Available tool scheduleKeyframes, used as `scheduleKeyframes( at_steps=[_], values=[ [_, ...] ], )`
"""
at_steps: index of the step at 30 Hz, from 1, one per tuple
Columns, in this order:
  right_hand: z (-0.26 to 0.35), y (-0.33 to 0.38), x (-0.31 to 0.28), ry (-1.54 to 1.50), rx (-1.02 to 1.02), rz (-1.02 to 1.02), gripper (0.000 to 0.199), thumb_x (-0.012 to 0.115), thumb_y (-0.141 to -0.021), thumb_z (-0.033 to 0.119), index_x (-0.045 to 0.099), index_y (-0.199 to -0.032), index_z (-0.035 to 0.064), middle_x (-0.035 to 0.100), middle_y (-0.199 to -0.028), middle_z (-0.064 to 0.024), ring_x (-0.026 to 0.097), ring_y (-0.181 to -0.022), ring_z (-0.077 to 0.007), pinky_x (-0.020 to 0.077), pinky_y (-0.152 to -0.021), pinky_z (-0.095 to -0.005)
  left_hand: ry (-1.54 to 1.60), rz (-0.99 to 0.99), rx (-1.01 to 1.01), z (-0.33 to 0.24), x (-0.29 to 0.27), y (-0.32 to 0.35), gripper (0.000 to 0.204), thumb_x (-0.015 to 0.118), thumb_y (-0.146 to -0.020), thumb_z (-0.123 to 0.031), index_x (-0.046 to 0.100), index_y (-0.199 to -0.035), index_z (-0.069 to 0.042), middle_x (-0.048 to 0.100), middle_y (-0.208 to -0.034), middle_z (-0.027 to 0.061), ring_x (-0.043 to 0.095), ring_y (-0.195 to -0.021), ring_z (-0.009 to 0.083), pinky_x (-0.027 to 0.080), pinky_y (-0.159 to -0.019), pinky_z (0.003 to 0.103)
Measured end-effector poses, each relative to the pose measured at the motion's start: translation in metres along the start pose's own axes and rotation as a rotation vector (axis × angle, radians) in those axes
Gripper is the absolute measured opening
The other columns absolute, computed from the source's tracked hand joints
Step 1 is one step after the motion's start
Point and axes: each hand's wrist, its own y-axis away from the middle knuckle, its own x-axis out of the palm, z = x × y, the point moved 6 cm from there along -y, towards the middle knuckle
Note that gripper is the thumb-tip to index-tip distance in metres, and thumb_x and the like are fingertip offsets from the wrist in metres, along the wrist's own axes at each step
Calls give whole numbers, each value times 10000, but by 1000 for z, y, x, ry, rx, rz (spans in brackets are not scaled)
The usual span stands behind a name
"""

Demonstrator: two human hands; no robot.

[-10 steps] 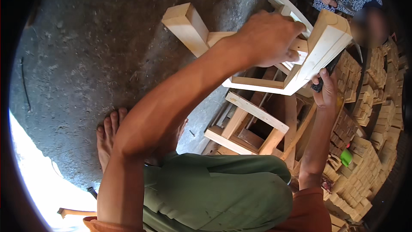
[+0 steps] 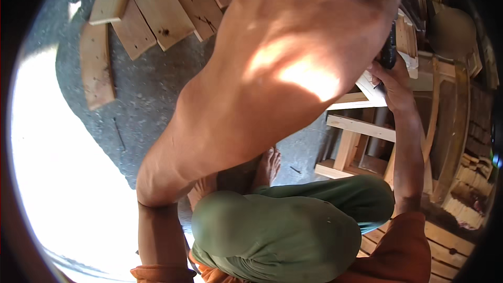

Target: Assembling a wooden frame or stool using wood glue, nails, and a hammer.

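Left hand: I now get its back (image 2: 319, 26) looming across the top centre, much larger than a moment ago, so it has come nearer the lens. The fingers are hidden behind the knuckles or beyond the top edge; I cannot tell whether they are spread, pressed together or pinching something.
Right hand: right of centre (image 2: 399, 86), thumb and fingers closed on the lower end of a black tool (image 2: 389, 50), the same hold as before.
Tool: nearly upright in my view, its upper part running in behind the left hand; what sort of tool it is, I can't make out.
Frame: the pale wood one (image 2: 370, 89) is right of centre, mostly covered. Its legs showed clearly earlier; now I see only a strip between the hands.
View: swung, bringing boards (image 2: 165, 15) into the upper left.
Second frame: on the floor (image 2: 157, 89) side, right of centre, below the first; its rail (image 2: 361, 126) is plain to see.
Work in hand: both hands are about the frame, I judge, but with so much blocked I can't confirm any contact between tool and wood.
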Motion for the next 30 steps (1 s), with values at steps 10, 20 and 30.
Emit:
scheduleKeyframes(
  at_steps=[10,20,30],
  values=[
    [3,75,19,-9,-136,-46,432,872,-781,257,611,-1017,6,671,-768,-59,632,-652,-100,504,-585,-297,-79,1281,158,-66,83,-4,471,856,-731,-236,639,-1063,18,695,-937,184,683,-984,350,526,-870,450],
    [-22,84,18,-183,-183,-141,359,793,-857,236,539,-919,-10,621,-635,-108,655,-594,-219,512,-580,-377,-325,1146,31,-77,84,10,466,855,-717,-201,651,-1102,-37,721,-957,169,711,-889,342,535,-868,437],
    [-19,91,17,-171,-309,-199,345,762,-858,197,546,-972,-47,638,-693,-183,699,-660,-323,530,-615,-419,-530,531,387,-95,45,60,529,898,-677,-258,617,-1086,-75,636,-1139,150,599,-1098,286,437,-987,432]
  ],
)
